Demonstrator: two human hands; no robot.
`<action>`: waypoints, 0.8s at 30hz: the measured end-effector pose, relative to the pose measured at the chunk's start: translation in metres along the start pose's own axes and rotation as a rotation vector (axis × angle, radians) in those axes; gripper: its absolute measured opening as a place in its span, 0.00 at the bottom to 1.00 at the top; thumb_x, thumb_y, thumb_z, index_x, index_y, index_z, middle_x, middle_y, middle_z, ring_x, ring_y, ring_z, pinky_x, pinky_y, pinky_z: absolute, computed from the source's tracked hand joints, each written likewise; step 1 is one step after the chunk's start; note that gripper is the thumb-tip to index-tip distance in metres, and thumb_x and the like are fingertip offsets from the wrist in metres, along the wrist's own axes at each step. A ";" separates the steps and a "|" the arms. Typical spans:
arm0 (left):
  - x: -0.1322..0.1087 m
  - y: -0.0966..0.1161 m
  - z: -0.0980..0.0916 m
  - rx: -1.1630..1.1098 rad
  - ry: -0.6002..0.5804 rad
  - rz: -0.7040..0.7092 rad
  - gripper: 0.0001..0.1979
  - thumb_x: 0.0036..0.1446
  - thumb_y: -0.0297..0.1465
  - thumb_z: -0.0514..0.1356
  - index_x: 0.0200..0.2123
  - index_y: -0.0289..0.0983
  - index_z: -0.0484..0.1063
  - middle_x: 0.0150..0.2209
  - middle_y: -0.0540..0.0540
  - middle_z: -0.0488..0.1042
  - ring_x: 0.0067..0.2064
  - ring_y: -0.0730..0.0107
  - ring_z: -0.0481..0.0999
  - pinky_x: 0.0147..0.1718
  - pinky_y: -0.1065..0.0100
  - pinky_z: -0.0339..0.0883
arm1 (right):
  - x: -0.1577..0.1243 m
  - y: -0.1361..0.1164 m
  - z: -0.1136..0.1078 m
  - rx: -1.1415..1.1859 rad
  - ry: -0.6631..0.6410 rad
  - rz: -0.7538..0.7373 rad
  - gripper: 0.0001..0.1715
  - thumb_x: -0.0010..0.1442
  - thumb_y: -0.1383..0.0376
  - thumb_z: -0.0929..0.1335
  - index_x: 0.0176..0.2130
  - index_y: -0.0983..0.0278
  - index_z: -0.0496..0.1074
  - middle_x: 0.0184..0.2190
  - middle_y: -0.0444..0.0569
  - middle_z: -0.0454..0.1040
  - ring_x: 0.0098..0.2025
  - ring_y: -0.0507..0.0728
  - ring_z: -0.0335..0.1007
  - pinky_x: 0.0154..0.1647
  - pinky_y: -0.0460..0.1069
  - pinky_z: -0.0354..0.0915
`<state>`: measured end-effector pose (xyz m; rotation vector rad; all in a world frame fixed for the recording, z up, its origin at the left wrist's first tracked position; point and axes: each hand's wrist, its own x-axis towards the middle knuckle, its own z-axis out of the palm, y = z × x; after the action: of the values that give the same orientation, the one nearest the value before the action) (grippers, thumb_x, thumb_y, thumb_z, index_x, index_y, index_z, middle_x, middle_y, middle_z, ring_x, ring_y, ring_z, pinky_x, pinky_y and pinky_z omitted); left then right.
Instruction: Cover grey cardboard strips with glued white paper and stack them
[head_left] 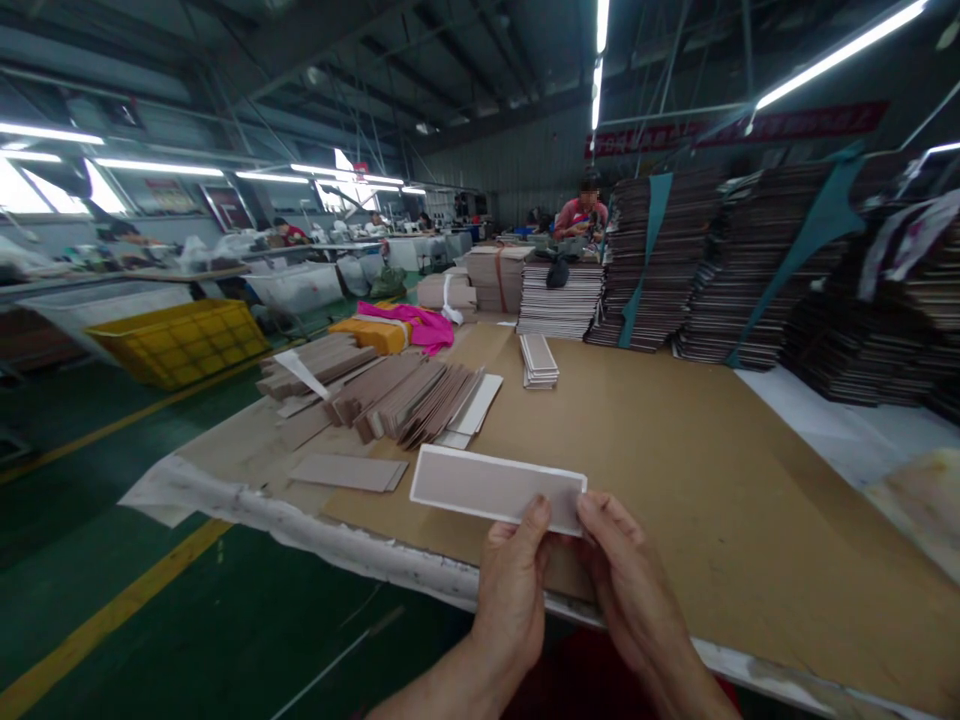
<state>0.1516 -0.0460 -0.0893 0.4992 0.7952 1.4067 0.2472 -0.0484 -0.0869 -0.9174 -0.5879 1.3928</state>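
Observation:
Above the front edge of the table, both hands hold a long grey-brown panel with a white border. My left hand grips its lower edge, thumb on the face and fingers hidden behind. At the panel's right end, my right hand is closed on the corner between thumb and fingers. Left of the panel lie a few flat grey-brown strips. Behind them, a leaning row of loose brown strips rests beside white-edged pieces. A small stack of white-bordered panels sits farther back.
Tall bundles of dark panels tied with teal cloth stand along the back right of the brown table. Pink cloth lies at the back left. A yellow bin stands on the green floor. Another person is behind the stacks.

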 end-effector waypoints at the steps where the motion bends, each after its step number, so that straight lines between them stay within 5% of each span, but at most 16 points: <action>1: 0.000 0.001 -0.001 0.017 -0.008 -0.008 0.20 0.49 0.39 0.71 0.42 0.32 0.79 0.41 0.39 0.80 0.42 0.62 0.78 0.41 0.67 0.71 | 0.003 -0.007 -0.004 -0.025 0.013 -0.027 0.19 0.50 0.50 0.76 0.33 0.61 0.74 0.31 0.43 0.74 0.36 0.53 0.69 0.37 0.46 0.67; 5: 0.001 0.001 -0.002 0.121 -0.036 -0.060 0.20 0.49 0.40 0.71 0.41 0.31 0.79 0.39 0.38 0.81 0.41 0.62 0.78 0.40 0.68 0.72 | 0.018 -0.037 -0.010 -0.262 0.000 -0.100 0.22 0.50 0.46 0.75 0.31 0.61 0.75 0.30 0.42 0.73 0.34 0.52 0.66 0.34 0.44 0.63; 12: 0.000 -0.004 0.000 0.214 -0.069 -0.034 0.18 0.48 0.40 0.71 0.37 0.31 0.80 0.34 0.41 0.81 0.33 0.67 0.76 0.29 0.72 0.72 | 0.031 -0.058 0.006 -0.610 -0.165 0.036 0.30 0.41 0.41 0.76 0.22 0.63 0.69 0.18 0.40 0.67 0.21 0.49 0.56 0.22 0.46 0.52; 24: 0.003 0.008 -0.001 0.090 -0.008 -0.031 0.21 0.45 0.39 0.73 0.37 0.28 0.78 0.35 0.39 0.81 0.32 0.67 0.78 0.26 0.73 0.74 | 0.030 -0.074 -0.011 -0.563 -0.176 -0.014 0.21 0.40 0.52 0.77 0.32 0.64 0.81 0.29 0.49 0.80 0.29 0.54 0.72 0.35 0.49 0.68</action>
<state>0.1455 -0.0424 -0.0840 0.5592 0.8594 1.3440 0.3013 -0.0168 -0.0367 -1.2348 -1.1546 1.3238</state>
